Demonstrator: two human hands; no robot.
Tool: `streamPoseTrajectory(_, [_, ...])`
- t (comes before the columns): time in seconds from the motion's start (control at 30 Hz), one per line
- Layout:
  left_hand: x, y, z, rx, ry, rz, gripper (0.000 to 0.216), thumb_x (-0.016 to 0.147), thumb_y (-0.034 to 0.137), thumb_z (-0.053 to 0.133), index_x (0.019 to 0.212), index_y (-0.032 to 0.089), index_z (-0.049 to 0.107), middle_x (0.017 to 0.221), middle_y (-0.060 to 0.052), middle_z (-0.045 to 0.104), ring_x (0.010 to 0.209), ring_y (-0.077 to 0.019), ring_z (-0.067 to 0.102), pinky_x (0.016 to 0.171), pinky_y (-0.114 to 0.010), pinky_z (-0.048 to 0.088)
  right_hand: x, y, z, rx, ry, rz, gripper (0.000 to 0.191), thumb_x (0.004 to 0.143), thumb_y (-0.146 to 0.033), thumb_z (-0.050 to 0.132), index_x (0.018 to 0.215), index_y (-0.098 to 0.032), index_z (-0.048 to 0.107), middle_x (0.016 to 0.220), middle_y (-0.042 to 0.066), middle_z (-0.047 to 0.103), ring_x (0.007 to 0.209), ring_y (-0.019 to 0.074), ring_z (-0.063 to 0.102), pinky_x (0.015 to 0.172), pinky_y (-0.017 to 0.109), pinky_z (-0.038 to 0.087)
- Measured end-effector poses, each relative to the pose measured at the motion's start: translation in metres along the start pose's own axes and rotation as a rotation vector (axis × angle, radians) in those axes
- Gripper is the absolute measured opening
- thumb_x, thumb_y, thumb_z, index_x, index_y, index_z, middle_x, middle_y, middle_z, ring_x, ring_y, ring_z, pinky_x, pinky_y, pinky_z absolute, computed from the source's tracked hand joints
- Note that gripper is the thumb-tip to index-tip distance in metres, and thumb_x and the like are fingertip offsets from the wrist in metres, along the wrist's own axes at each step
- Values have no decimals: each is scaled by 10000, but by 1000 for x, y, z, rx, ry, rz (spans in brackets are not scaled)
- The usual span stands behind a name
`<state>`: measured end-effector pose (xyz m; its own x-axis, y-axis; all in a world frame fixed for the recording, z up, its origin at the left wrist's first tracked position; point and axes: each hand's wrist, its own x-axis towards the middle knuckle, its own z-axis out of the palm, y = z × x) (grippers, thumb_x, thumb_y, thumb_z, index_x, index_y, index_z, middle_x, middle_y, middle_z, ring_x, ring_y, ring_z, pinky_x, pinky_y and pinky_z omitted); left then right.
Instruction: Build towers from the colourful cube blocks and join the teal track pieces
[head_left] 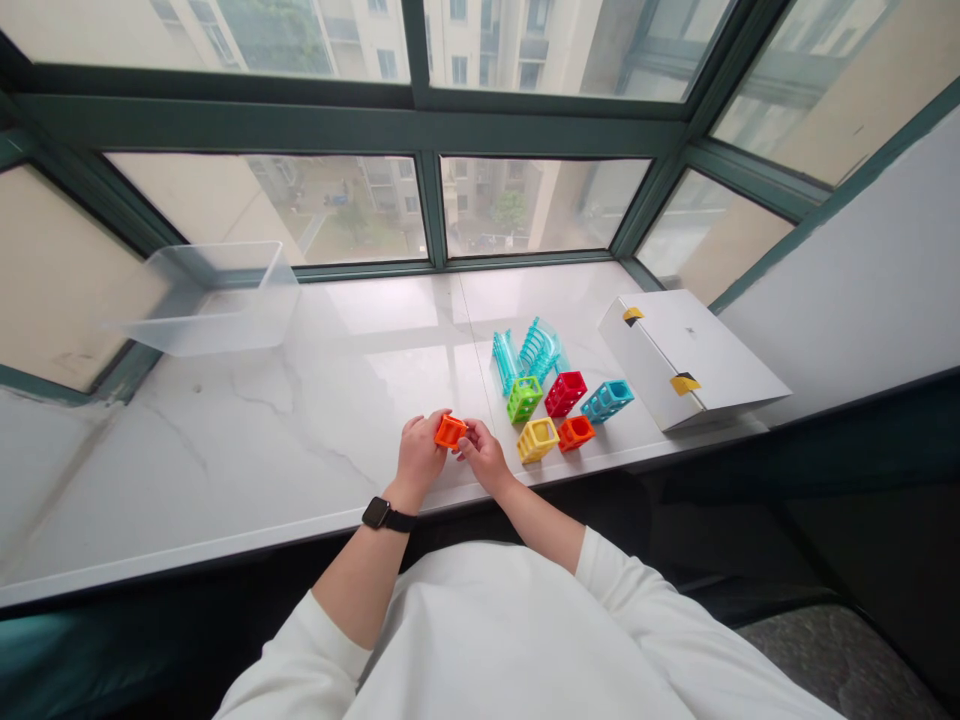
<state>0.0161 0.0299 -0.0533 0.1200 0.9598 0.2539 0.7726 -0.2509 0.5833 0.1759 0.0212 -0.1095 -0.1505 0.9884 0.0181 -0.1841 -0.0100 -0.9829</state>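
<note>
Both my hands meet over the white marble sill (315, 420). My left hand (418, 458), with a black watch on its wrist, and my right hand (486, 458) pinch a small orange hollow block (450, 431) between their fingertips. Just right of my hands lie more hollow plastic blocks: a yellow one (537, 440), a second orange one (575, 433), a green one (523, 398), a red one (565, 392) and a blue one (607, 400). Behind them lie teal curved ribbed track pieces (529, 352).
A clear plastic tub (217, 297) stands at the back left of the sill by the window. A white flat box (686, 357) with yellow tabs lies at the right. Green window frames close off the back. The sill's front edge runs just under my wrists.
</note>
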Motion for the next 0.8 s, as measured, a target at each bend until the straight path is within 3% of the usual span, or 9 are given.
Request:
streamPoseTrajectory(0.17, [0,0,3,56,-30,37,470,886,150,533,1338,204,651,1065,-92,799,1042,-292,730,1100,-475,457,-5,-1,2,-29,56,-47,383,948,-501,671,1246,-262,651,1060,40,753,864,198,728,657,302,631])
streamPoseTrajectory(0.33, [1,-2,-1,-19,-26,47,453,890,184,549,1330,219,652,1148,-90,786,1087,-287,712,1081,-467,475,-22,-17,9,-219,185,-173,440,920,-419,699,1318,-270,586,1217,64,718,899,194,723,705,318,646])
streamPoseTrajectory(0.5, [0,-3,-5,-46,-30,71,337,940,233,568,1255,233,686,1154,-83,787,1077,-271,696,1095,-461,472,-40,-64,16,-289,201,-325,440,942,-426,716,1322,-284,544,1243,88,680,1003,233,720,776,367,662])
streamPoseTrajectory(0.67, [1,0,-3,-4,-68,63,226,948,199,549,1069,239,735,968,-72,797,941,-259,694,1072,-473,493,-54,-121,14,-244,116,-401,444,970,-465,705,1349,-304,540,1244,100,669,1071,279,707,886,467,669])
streamPoseTrajectory(0.8, [3,6,-12,-44,39,43,284,1031,336,519,834,251,704,873,-45,786,899,-233,702,1180,-492,446,-60,-150,1,-301,137,-515,435,956,-390,746,1348,-317,572,1260,97,653,1037,256,721,838,436,686])
